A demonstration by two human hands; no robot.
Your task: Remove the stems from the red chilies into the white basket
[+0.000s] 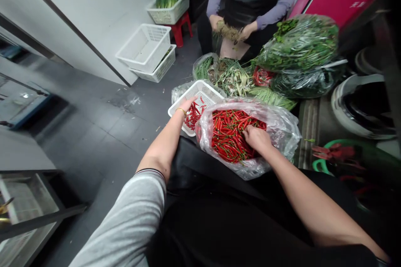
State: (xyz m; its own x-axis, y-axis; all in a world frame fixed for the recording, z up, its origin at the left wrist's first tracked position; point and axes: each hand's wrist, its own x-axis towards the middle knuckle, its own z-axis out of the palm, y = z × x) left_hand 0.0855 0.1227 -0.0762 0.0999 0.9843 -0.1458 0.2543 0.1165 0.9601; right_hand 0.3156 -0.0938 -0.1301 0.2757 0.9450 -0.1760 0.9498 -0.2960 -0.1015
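Over a white plastic basket point(206, 89), my left hand point(189, 103) reaches in at the near left rim, its visible fingers stretched out and partly hidden. Right by it lies a small heap of red chili peppers point(193, 116). My right hand point(257, 137) is in an open clear plastic bag point(282, 123) full of red chilies with green stems point(230, 133). Its fingers are bent and pinched on chilies at the right of the pile; their tips are partly hidden. The bag rests close against my dark apron, beside the basket.
Opposite sits a person whose hands point(232, 31) hold a rooty bundle. Between us lie scallions point(233, 77) and bagged leafy greens point(305, 44). White baskets point(144, 48) stand left, another with green onions point(167, 12) on a red stool point(181, 29). Buckets point(340, 104) stand right.
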